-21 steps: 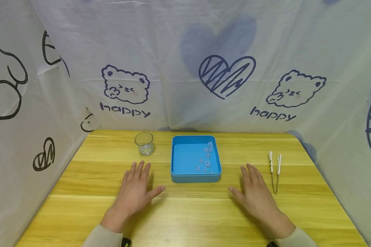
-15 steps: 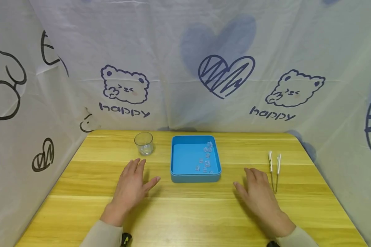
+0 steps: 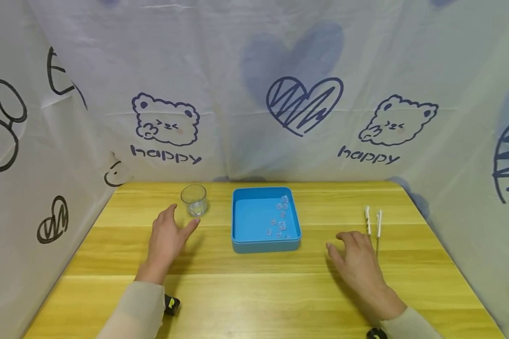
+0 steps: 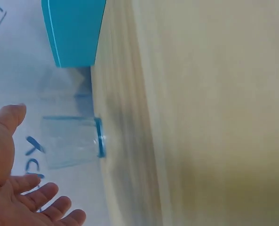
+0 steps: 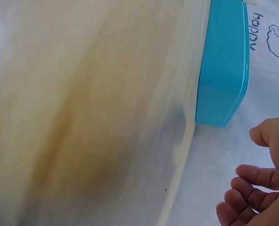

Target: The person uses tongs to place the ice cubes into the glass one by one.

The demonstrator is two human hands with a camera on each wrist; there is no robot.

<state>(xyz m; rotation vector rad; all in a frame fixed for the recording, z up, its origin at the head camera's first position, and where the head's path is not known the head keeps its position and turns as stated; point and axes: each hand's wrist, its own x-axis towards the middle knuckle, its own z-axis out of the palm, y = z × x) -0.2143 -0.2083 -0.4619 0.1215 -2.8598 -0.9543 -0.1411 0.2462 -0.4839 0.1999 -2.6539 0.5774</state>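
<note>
My left hand (image 3: 165, 240) is held just short of a clear drinking glass (image 3: 194, 201), thumb and fingers spread apart with nothing between them. In the left wrist view the glass (image 4: 73, 140) stands upright beyond the gap between thumb and fingers. My right hand (image 3: 358, 263) hovers over the table at the right, fingers slightly bent and holding nothing. It overlaps the lower end of a pair of tongs (image 3: 379, 225) with white tips. Between the hands sits a square blue box (image 3: 266, 246), with several small clear pieces (image 3: 282, 226) along its right side.
The wooden table (image 3: 246, 301) reaches back to a white curtain (image 3: 220, 94) printed with bears and hearts. More of this cloth hangs at the left and right sides.
My left hand has moved forward and left toward the glass, its thumb and fingers spread. The right hand has shifted slightly right toward the tongs, fingers bending a little. The head view has shifted slightly.
</note>
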